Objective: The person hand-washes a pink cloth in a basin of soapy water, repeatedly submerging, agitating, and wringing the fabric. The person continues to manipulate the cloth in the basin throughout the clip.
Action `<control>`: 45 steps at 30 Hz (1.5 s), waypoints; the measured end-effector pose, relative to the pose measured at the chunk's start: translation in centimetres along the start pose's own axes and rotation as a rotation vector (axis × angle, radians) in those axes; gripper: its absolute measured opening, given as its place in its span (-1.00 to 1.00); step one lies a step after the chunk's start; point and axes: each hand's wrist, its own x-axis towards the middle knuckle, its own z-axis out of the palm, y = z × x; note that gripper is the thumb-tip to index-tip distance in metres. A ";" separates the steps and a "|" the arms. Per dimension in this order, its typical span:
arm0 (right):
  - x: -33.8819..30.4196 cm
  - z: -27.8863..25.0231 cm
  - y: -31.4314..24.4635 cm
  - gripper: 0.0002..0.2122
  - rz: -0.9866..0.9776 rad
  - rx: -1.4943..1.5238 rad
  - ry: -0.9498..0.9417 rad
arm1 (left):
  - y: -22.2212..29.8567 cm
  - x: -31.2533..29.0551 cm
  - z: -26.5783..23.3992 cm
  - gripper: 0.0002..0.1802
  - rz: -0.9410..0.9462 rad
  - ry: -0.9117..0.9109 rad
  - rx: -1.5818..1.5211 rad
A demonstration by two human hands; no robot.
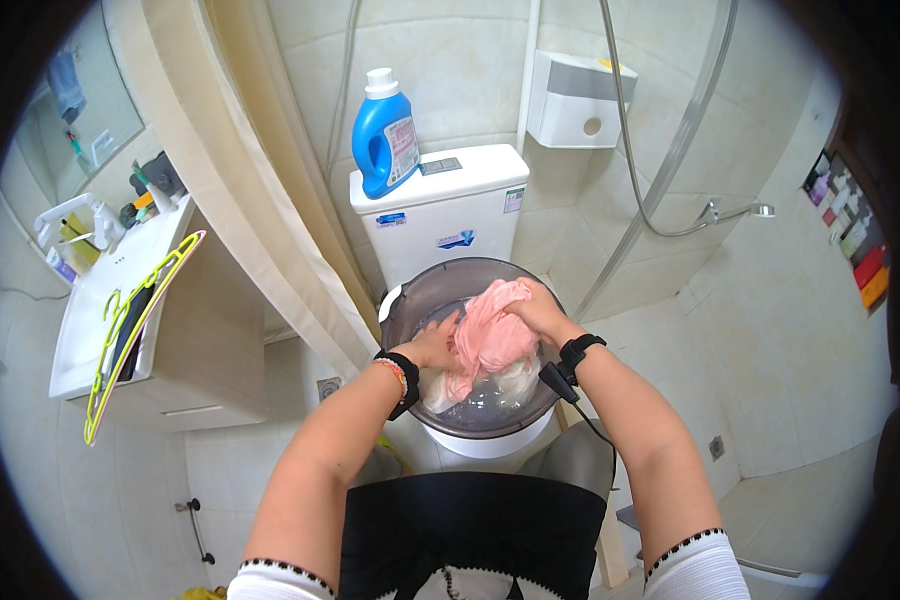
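A translucent dark grey basin (pixel 407 420) sits on top of the toilet in front of me, with water in it. Bunched up inside is a wet pink cloth (pixel 492 335), partly lifted above the water. My right hand (pixel 542 310) grips its upper right part. Against its left side lies my left hand (pixel 432 346), fingers apart and touching the fabric. Beneath the pink cloth, a white cloth (pixel 517 383) lies in the water, partly covered. Both wrists wear black straps; a dark device with a cable hangs by the right one.
Behind the basin stands the white toilet tank (pixel 440 225), bearing a blue detergent bottle (pixel 382 140). A beige curtain (pixel 240 170) hangs at left, beside a washbasin (pixel 90 300) with yellow-green hangers (pixel 98 395). A tissue box (pixel 582 105) and shower hose (pixel 625 150) are on the wall.
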 end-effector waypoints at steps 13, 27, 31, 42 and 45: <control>3.4 0.3 5.7 -0.68 -0.401 -0.526 0.103 | 0.9 2.5 -0.9 -0.70 0.055 0.658 -0.277; 1.7 3.2 6.9 -0.29 0.131 -1.081 -0.489 | 1.0 3.0 0.3 0.28 -0.097 -0.181 0.347; 2.7 3.2 8.0 -0.26 0.151 -1.149 -0.547 | 0.6 4.6 1.2 0.32 -0.090 -0.260 0.494; 4.8 3.8 10.9 -0.48 0.154 -1.416 -0.896 | -3.1 8.5 5.1 -0.07 -0.016 -0.397 0.543; 4.9 4.0 11.4 -0.61 0.096 -1.022 -0.709 | -3.9 8.7 5.1 -0.32 0.102 -0.304 0.453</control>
